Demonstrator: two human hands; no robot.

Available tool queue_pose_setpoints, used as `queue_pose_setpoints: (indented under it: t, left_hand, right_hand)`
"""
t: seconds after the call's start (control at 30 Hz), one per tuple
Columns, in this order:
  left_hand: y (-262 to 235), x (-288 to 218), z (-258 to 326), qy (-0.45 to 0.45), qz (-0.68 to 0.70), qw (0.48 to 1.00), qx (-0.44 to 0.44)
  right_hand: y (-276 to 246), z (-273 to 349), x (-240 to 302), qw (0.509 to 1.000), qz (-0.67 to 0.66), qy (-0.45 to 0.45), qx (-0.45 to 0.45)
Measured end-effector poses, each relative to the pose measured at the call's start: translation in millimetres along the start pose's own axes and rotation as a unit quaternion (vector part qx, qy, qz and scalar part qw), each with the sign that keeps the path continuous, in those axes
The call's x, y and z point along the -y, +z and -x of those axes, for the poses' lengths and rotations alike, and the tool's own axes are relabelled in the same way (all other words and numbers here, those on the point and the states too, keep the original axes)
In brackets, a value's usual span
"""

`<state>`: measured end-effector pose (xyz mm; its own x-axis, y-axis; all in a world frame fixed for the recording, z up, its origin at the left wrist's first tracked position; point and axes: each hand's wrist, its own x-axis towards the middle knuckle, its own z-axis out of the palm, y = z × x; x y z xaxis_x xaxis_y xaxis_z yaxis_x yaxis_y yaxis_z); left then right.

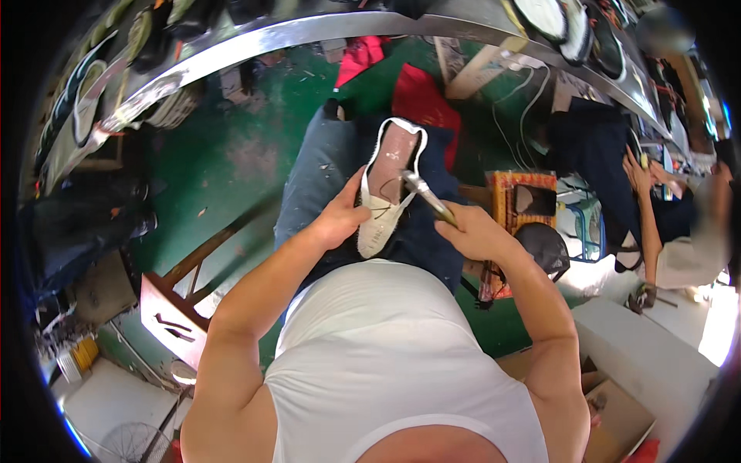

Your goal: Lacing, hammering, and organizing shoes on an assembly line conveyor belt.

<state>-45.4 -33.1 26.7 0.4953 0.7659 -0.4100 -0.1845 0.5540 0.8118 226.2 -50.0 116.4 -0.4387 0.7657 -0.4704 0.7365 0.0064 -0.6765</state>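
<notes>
A cream shoe (378,234) rests on my lap, its narrow perforated end pointing toward me. Its far part has a pinkish-brown surface framed by a white rim, and a thin dark lace or thread crosses the middle. My left hand (342,218) grips the shoe's left side, fingers and thumb closed on its edge. In my right hand (475,231) is a short hammer-like tool (423,191) with a silver metal head and a yellowish handle. Its head lies over the right rim of the shoe; whether it touches cannot be told.
Ahead, a metal-edged rack (262,50) holds several shoes. Red cloth (424,104) lies beyond my knees. To the right are a patterned red-yellow box (502,189) with a dark phone-like object, a black cap-like item (543,245) and a seated person's arm (648,216). A wooden stool (174,312) stands left.
</notes>
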Motion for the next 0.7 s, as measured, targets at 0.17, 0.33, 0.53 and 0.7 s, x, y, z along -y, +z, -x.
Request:
queue_pose_setpoints:
  t: [0.17, 0.33, 0.53, 0.7]
  left_hand:
    - [13.1, 4.6, 1.7, 0.008, -0.171, 0.985, 0.027]
    - [20.3, 2.2, -1.7, -0.018, -0.033, 0.998, -0.049]
    - [44.0, -0.5, -37.6, -0.064, -0.049, 0.956, -0.284]
    - [23.7, -1.9, -37.0, 0.022, -0.336, 0.893, -0.299]
  right_hand:
    - [-3.2, -20.3, -4.4, 0.987, 0.138, -0.071, -0.030]
    - [-39.5, -39.3, 48.6, 0.954, 0.243, 0.008, 0.172]
    - [27.9, -23.2, 16.7, 0.993, 0.106, 0.006, -0.051]
    - [-7.7, -28.4, 24.6, 0.996, 0.046, 0.031, 0.068]
